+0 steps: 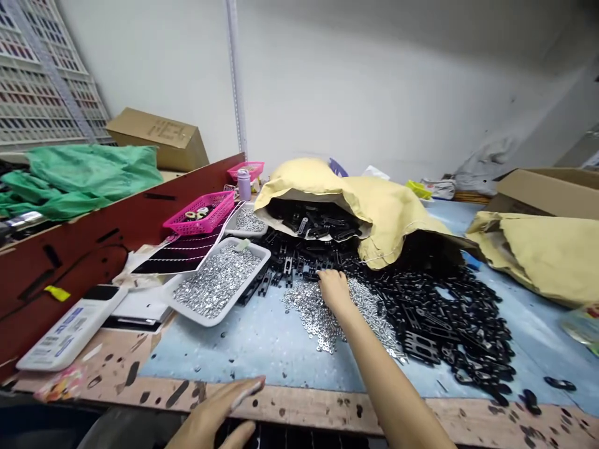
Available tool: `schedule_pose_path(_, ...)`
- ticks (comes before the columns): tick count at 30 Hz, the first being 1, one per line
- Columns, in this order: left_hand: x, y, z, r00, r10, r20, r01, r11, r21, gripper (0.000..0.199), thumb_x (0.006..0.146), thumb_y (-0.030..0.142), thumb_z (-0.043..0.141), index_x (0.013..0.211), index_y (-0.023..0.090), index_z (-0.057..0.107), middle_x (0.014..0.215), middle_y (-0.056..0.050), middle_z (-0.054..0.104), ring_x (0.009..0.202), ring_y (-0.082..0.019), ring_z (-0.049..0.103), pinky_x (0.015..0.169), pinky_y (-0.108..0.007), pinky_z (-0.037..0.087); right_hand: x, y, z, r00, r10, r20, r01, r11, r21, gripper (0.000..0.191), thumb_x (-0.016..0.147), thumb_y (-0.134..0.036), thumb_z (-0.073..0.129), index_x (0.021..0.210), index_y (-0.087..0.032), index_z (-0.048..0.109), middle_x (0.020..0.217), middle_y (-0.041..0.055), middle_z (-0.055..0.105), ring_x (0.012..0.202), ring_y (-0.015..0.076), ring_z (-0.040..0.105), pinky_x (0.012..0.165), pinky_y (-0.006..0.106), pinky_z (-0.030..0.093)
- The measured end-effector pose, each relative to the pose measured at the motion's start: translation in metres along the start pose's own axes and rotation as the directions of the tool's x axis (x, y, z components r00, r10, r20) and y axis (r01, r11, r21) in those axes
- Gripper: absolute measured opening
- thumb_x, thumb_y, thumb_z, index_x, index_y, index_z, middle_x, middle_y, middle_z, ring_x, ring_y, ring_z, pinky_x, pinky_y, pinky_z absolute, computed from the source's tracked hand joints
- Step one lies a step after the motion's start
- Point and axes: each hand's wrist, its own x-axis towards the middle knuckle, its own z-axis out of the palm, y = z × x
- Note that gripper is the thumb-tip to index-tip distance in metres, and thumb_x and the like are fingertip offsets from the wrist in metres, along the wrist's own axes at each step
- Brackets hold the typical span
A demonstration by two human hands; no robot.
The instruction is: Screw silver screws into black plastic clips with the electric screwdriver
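The washers (309,318) are bright, glinting metal, and the parts (435,324) beside them look like glossy black plastic. The sack (374,212) is creased, matt yellow paper; the tray (218,280) is smooth white plastic, the basket (199,212) shiny pink plastic. The bench edge (299,399) is worn wood, blotched black — the mat (243,349) smooth, matt blue.

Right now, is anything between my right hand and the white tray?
Yes, but only low things: loose black parts lie between your right hand and the white tray. Nothing tall stands there.
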Motion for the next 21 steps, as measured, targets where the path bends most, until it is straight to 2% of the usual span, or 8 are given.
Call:
schedule_pose_path(5,0.107,0.037,0.005,0.992,0.116,-0.055,-0.114,0.993,0.029,0.059,0.089,0.037,0.049,0.143,0.026,0.028,0.141,-0.009,0.044,0.128,-0.028,0.043,0.100,-0.045,0.043,-0.043,-0.030,-0.036,0.957,-0.257,0.136,0.253,0.966,0.044,0.031,0.083,-0.008,0.052,0.107,-0.025,0.062,0.106,0.0029,0.067,0.102,0.0156,0.058,0.091,0.029,0.044)
schedule_pose_path(8,0.145,0.046,0.023,0.976,0.080,0.203,-0.049,0.987,-0.154,0.034,0.089,0.036,0.047,0.120,0.024,0.050,0.110,-0.007,0.065,0.103,-0.027,0.062,0.085,-0.040,0.050,-0.075,-0.034,-0.056,0.900,-0.416,0.135,0.388,0.902,0.190,0.036,0.087,-0.012,0.045,0.118,-0.027,0.056,0.114,0.0022,0.063,0.107,0.0147,0.056,0.091,0.029,0.045)
schedule_pose_path(10,0.153,0.048,0.037,0.925,0.018,0.379,0.087,0.962,-0.257,0.018,0.089,0.035,0.044,0.095,0.022,0.055,0.081,-0.001,0.064,0.076,-0.022,0.065,0.070,-0.033,0.051,-0.087,-0.013,-0.066,0.981,-0.184,0.064,0.174,0.975,0.138,0.036,0.087,-0.011,0.042,0.117,-0.024,0.056,0.110,0.0051,0.064,0.103,0.0168,0.058,0.089,0.032,0.046)
schedule_pose_path(11,0.152,0.049,0.044,0.906,-0.028,0.421,0.162,0.945,-0.285,0.018,0.089,0.037,0.043,0.088,0.021,0.052,0.073,0.001,0.060,0.067,-0.019,0.062,0.065,-0.031,0.049,-0.089,0.003,-0.069,0.999,0.052,-0.005,-0.052,0.996,0.073,0.033,0.088,-0.011,0.041,0.113,-0.023,0.058,0.106,0.0059,0.064,0.099,0.0174,0.059,0.088,0.032,0.046)
schedule_pose_path(12,0.149,0.049,0.050,0.894,-0.078,0.442,0.233,0.923,-0.307,0.020,0.088,0.040,0.043,0.087,0.021,0.049,0.070,0.002,0.056,0.062,-0.018,0.059,0.061,-0.029,0.048,-0.090,0.022,-0.072,0.972,0.222,-0.071,-0.221,0.975,0.032,0.030,0.089,-0.012,0.037,0.110,-0.018,0.058,0.104,0.0100,0.063,0.098,0.0198,0.059,0.088,0.036,0.046)
schedule_pose_path(14,0.141,0.050,0.058,0.871,-0.147,0.470,0.336,0.875,-0.349,0.025,0.087,0.045,0.043,0.092,0.021,0.045,0.071,0.003,0.052,0.057,-0.016,0.054,0.056,-0.028,0.045,-0.087,0.058,-0.074,0.921,0.373,-0.109,-0.375,0.927,0.001,0.023,0.089,-0.016,0.042,0.102,-0.013,0.060,0.096,0.0142,0.063,0.095,0.0244,0.058,0.086,0.040,0.045)
schedule_pose_path(17,0.130,0.056,0.062,0.863,-0.162,0.478,0.365,0.854,-0.371,0.027,0.089,0.048,0.040,0.090,0.021,0.042,0.072,0.003,0.050,0.060,-0.016,0.052,0.058,-0.029,0.044,-0.080,0.089,-0.074,0.893,0.444,-0.078,-0.443,0.896,0.022,0.017,0.082,-0.012,0.051,0.095,-0.012,0.063,0.089,0.0131,0.062,0.090,0.0242,0.060,0.082,0.036,0.045)
schedule_pose_path(21,0.125,0.065,0.060,0.906,-0.119,0.407,0.300,0.858,-0.418,0.023,0.093,0.042,0.035,0.086,0.021,0.042,0.078,0.000,0.054,0.072,-0.018,0.055,0.068,-0.030,0.044,-0.087,0.063,-0.074,0.915,0.403,0.002,-0.397,0.901,0.172,0.025,0.085,-0.019,0.049,0.106,-0.013,0.062,0.091,0.0098,0.062,0.081,0.0202,0.063,0.077,0.033,0.049)
